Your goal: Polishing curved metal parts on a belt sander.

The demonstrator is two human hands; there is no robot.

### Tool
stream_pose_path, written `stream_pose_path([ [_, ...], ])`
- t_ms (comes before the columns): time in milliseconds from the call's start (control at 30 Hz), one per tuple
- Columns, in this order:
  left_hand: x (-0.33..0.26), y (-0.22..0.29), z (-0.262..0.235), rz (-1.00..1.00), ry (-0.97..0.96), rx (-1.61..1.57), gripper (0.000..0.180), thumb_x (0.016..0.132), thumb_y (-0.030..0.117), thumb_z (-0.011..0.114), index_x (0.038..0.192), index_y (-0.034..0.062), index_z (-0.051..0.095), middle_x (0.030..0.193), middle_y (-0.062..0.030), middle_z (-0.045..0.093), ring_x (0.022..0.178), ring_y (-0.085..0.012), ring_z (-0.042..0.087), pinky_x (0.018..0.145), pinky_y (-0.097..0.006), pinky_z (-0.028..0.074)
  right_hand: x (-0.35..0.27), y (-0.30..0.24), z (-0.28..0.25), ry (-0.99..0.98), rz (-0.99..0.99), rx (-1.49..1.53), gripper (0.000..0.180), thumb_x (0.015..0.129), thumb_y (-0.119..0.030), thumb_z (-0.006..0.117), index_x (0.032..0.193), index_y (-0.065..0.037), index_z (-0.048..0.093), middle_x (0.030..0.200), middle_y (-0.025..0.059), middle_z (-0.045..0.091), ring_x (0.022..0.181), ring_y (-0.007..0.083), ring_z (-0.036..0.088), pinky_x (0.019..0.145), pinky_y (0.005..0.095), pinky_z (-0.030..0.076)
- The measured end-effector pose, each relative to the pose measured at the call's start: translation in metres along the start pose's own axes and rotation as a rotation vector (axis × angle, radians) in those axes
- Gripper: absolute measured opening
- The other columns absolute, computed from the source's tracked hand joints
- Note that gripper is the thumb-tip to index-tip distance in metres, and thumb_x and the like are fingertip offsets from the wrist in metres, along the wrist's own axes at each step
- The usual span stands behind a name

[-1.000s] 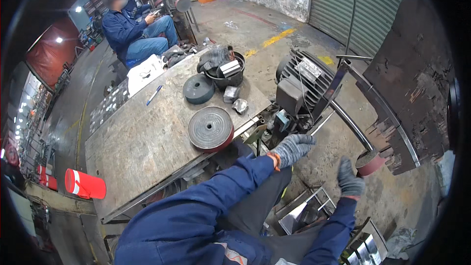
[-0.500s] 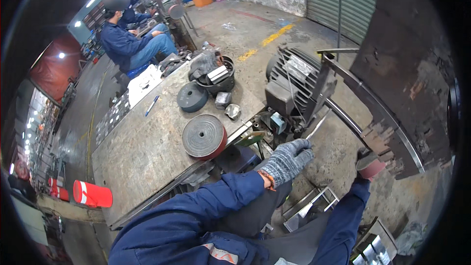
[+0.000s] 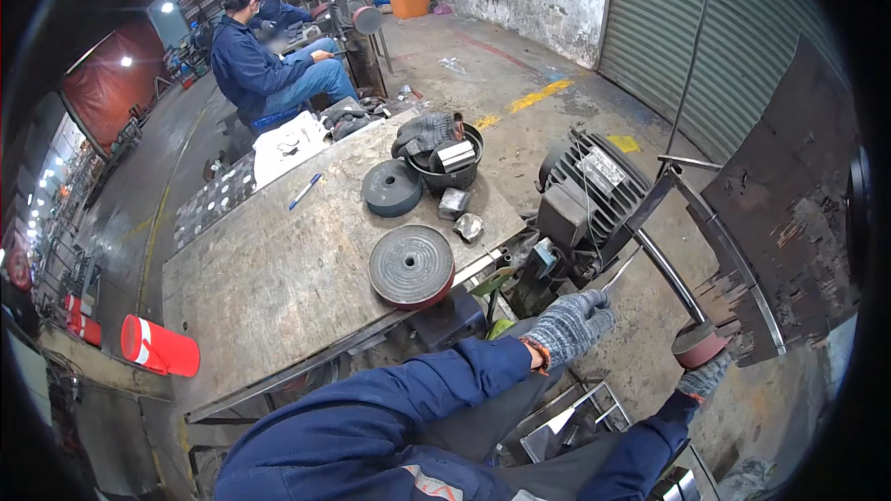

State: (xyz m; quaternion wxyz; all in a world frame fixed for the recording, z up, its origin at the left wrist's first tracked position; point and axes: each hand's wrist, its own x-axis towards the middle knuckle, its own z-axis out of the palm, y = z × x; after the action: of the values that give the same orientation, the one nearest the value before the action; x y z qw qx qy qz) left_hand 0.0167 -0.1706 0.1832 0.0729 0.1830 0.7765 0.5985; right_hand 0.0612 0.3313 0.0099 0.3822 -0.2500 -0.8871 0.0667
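My left hand (image 3: 574, 325), in a grey knitted glove, is closed around a thin, pale metal rod (image 3: 621, 272) that sticks out past the fingers toward the motor. Beyond it is a finned electric motor (image 3: 601, 176) with a bare steel shaft (image 3: 670, 276). At the shaft's near end sits a small wheel with a reddish rim (image 3: 702, 347). My right hand (image 3: 707, 378), gloved too, is right up against the wheel's underside. The wheel hides most of its fingers, so whether it grips anything cannot be seen.
Left of me, a worn table (image 3: 251, 269) bears two abrasive rolls (image 3: 411, 264), a black bucket (image 3: 469, 172) of parts and a pen (image 3: 305, 191). A dark, flaking guard plate (image 3: 789, 195) rises at the right. A seated co-worker (image 3: 255, 65) is behind the table.
The view has shifted, so the table and motor appear farther right and lower. The right glove now shows below the wheel, where it was hidden. The rod stays in my left hand.
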Motion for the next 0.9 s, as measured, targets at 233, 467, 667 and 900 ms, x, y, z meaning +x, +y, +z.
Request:
stream_pose_path([
  [233, -0.008, -0.018, -0.011, 0.007, 0.072, 0.151, 0.037, 0.086, 0.032, 0.066, 0.106, 0.0008, 0.064, 0.091, -0.0211, 0.067, 0.087, -0.0363, 0.066, 0.076, -0.040, 0.051, -0.017, -0.183, -0.073, 0.147, 1.100, 1.632, 0.060, 0.096, -0.052, 0.046, 0.134, -0.005, 0.050, 0.131, 0.0118, 0.057, 0.117, 0.0265, 0.056, 0.102, 0.0418, 0.042],
  [467, -0.008, -0.026, -0.005, -0.003, 0.065, 0.198, 0.041, 0.087, 0.035, 0.065, 0.108, -0.0002, 0.064, 0.095, -0.0222, 0.068, 0.088, -0.0356, 0.066, 0.079, -0.040, 0.052, -0.034, -0.173, -0.059, 0.062, 0.855, 1.476, 0.055, 0.099, -0.037, 0.044, 0.143, -0.005, 0.041, 0.144, 0.0113, 0.046, 0.130, 0.0224, 0.045, 0.103, 0.0397, 0.040],
  [667, -0.007, -0.025, -0.007, -0.059, 0.025, 0.157, 0.042, 0.088, 0.030, 0.067, 0.114, -0.0028, 0.062, 0.098, -0.0206, 0.069, 0.088, -0.0274, 0.068, 0.080, -0.036, 0.052, -0.092, -0.171, -0.013, -0.092, 0.706, 1.421, 0.042, 0.096, -0.023, 0.056, 0.132, -0.002, 0.051, 0.126, 0.0088, 0.060, 0.114, 0.0232, 0.058, 0.095, 0.0363, 0.048],
  [900, -0.006, -0.012, -0.043, -0.482, -0.270, -0.691, 0.029, 0.096, 0.023, 0.058, 0.123, 0.0121, 0.057, 0.071, -0.0019, 0.058, 0.038, -0.0039, 0.041, 0.031, -0.022, 0.035, -0.060, -0.189, 0.003, 0.348, 1.258, 2.589, 0.032, 0.093, -0.019, 0.056, 0.117, 0.001, 0.063, 0.107, 0.0134, 0.069, 0.093, 0.0274, 0.068, 0.081, 0.0405, 0.061],
])
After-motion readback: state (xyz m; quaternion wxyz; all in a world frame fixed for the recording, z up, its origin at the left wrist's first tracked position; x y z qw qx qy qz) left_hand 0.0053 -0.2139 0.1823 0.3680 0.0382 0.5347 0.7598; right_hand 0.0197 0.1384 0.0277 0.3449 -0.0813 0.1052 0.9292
